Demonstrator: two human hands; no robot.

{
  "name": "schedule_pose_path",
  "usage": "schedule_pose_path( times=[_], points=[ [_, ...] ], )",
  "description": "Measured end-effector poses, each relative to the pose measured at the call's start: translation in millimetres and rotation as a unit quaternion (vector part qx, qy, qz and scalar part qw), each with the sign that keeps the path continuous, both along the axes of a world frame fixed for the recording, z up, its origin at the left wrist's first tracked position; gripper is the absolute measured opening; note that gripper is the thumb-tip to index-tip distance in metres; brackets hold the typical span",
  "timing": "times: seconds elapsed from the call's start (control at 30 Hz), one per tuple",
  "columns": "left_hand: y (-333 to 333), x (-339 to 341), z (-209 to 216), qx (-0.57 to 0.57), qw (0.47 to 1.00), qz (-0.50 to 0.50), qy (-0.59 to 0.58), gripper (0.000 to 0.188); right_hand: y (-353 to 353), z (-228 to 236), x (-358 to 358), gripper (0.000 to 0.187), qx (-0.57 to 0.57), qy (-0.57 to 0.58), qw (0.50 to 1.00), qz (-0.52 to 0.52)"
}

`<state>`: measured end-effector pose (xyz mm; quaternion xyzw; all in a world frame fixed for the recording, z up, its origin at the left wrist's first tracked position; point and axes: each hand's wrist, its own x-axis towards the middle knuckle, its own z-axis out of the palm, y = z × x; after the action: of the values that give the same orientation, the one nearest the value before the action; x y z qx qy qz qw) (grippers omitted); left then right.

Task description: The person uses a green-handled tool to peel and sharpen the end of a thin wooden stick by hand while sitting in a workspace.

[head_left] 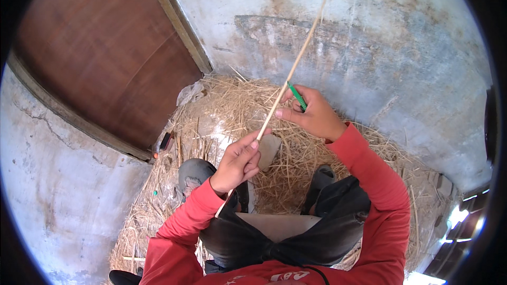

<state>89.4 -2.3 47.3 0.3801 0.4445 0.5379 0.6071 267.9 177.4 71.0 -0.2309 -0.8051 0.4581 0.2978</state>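
Observation:
A long, thin, pale stick (pixel 301 57) slants across the view, from beside my left wrist up to the far right. My left hand (pixel 236 164) is closed round its lower part, thumb on top. Higher up, my right hand (pixel 314 115) holds a slim green pen (pixel 297 96) with a ribbed grip. The pen's narrow end meets or nearly meets the stick. My right thumb tip is also close against the stick; whether it presses on it I cannot tell. Both hands are above my spread knees.
Loose straw (pixel 288 179) covers the floor. A flat pale block (pixel 268 150) lies beyond my left hand. A worn wall (pixel 359 63) rises ahead, and a brown door panel (pixel 105 58) stands at the left. Near its frame lies a small black object (pixel 166 141) and crumpled plastic (pixel 191 93).

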Motion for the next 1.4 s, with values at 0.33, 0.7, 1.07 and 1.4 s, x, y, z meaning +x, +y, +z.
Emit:
schedule_pose_path(
  times=[0.33,0.7,1.07,1.4],
  points=[
    [25,-9,-16,-0.043,0.993,0.048,-0.101,0.047,-34,-17,-15,0.046,0.148,-0.165,0.975,0.003],
    [25,-30,-44,-0.086,0.990,0.036,-0.105,0.045,3,-55,-37,0.050,0.162,-0.191,0.967,-0.043],
    [-27,-35,-53,-0.118,0.979,-0.156,-0.060,0.048,191,-112,119,0.067,0.118,-0.149,0.869,-0.457],
    [-37,-62,-55,-0.070,0.992,-0.013,-0.101,0.052,192,-131,200,0.062,0.100,-0.160,0.846,-0.499]
  ],
)
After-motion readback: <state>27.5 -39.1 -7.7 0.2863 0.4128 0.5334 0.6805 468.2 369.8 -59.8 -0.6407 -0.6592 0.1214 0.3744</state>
